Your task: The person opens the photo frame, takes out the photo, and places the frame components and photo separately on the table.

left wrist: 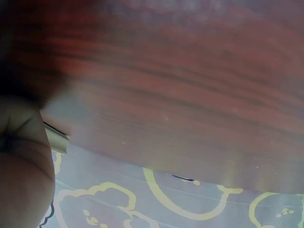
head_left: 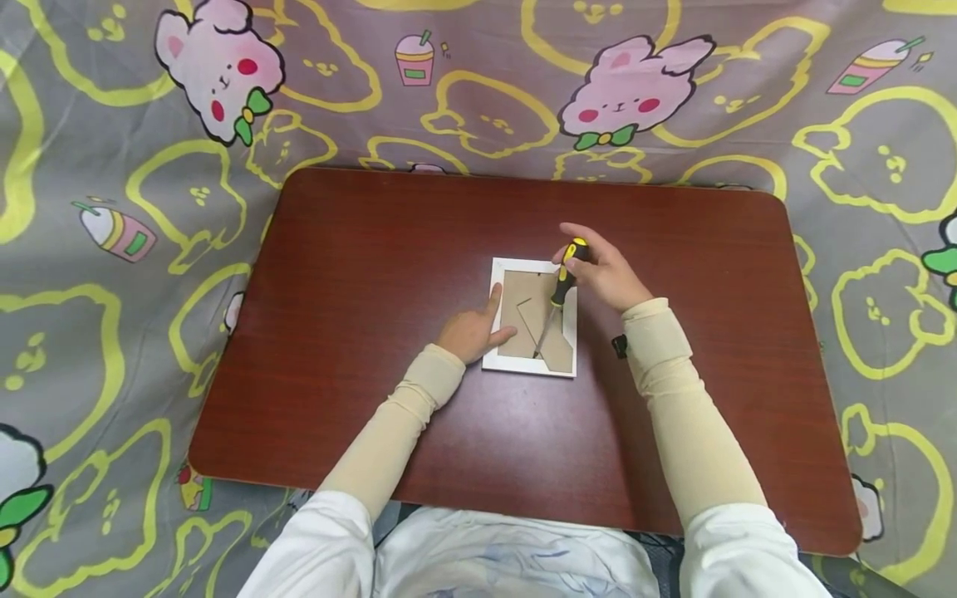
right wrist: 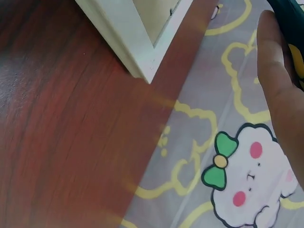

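A white picture frame (head_left: 512, 364) lies on the table with its brown backing board (head_left: 549, 332) facing up. A thin bent line, perhaps the edge of a stand flap, crosses the board. My right hand (head_left: 609, 274) grips a black and yellow screwdriver (head_left: 562, 282). Its shaft slants down to the small dark tab at the frame's near inner edge. My left hand (head_left: 467, 334) rests on the frame's left side, fingers extended and thumb over the backing. In the right wrist view a frame corner (right wrist: 147, 66) shows, with the screwdriver handle (right wrist: 287, 19) partly cut off.
The frame lies near the middle of a reddish-brown table (head_left: 359, 249) with rounded corners. Patterned cloth (head_left: 478, 91) hangs behind it and along both sides. A small black object (head_left: 620, 345) sits at my right wrist.
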`<state>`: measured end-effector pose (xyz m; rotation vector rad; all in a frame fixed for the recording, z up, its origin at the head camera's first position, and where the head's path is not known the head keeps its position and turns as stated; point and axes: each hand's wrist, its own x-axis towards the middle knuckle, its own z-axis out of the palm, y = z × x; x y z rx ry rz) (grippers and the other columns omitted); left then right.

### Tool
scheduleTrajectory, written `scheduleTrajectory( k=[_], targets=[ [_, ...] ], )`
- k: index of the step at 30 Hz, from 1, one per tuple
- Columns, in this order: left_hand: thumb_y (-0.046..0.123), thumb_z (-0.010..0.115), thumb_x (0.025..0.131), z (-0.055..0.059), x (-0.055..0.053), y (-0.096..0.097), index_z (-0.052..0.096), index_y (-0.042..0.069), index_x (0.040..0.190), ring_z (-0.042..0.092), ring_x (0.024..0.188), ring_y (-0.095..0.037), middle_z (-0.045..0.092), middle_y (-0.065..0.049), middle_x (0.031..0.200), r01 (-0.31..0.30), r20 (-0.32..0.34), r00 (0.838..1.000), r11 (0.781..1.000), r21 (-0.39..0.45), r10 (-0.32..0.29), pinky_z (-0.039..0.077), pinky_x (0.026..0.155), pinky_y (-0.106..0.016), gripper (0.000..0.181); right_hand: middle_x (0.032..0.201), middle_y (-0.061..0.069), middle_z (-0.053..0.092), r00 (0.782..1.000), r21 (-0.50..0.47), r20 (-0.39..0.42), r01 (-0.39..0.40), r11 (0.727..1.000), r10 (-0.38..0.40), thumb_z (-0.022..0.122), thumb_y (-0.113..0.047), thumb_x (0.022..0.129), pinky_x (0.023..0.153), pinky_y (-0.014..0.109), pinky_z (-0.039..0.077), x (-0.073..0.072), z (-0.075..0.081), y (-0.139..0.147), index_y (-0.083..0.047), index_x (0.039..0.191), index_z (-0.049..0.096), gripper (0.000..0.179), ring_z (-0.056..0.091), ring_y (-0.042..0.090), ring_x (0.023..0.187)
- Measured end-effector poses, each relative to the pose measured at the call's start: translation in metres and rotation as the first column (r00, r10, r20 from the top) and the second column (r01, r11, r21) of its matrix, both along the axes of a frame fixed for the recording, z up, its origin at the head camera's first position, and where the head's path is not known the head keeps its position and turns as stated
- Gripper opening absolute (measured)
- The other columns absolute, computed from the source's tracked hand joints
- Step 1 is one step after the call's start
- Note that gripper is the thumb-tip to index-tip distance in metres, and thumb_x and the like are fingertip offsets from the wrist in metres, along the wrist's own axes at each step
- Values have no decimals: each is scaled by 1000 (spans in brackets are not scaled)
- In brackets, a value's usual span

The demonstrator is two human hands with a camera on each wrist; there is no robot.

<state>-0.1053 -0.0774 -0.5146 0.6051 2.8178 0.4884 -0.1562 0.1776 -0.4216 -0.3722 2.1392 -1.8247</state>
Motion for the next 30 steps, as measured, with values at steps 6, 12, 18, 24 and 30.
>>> scheduleTrajectory(
  k=[6,12,18,24,30],
  targets=[
    [54,57,99,0,0,2,19,-1,160,59,49,-25,53,-3,53,16,-26,1000,999,-46,-17,51,51,-42,90,116,31,58,992,-58,127,0,998,7,43,5,100,82,37,55,-15,-9,-7,0,143,46,43,69,30,95],
    [54,57,100,-1,-1,6,19,-1,160,58,48,-22,53,-2,53,27,-48,998,997,-68,-30,51,47,-40,89,110,27,62,976,-100,211,71,992,-48,40,5,99,78,41,56,-23,-20,-10,4,137,47,39,71,34,89],
    [54,57,99,-3,-1,5,18,0,160,59,49,-22,54,-2,54,-6,-35,999,997,-83,3,51,49,-41,90,104,21,64,956,-145,279,132,981,-87,40,0,99,74,42,57,-25,-33,-9,-2,130,51,32,72,38,89],
    [55,57,99,-4,-1,5,18,2,161,59,50,-23,55,-3,54,-16,-27,1000,997,-70,14,51,49,-42,91,99,15,67,947,-193,306,162,968,-98,40,2,98,73,46,58,-24,-45,-6,-10,123,55,32,72,40,87],
    [56,55,100,-7,-2,5,16,1,161,57,48,-20,53,0,53,-9,-23,1000,997,-71,8,50,48,-39,90,91,17,67,951,-282,291,188,941,-103,41,1,97,68,47,59,-19,-41,-15,-7,119,55,27,72,36,75]
  ],
)
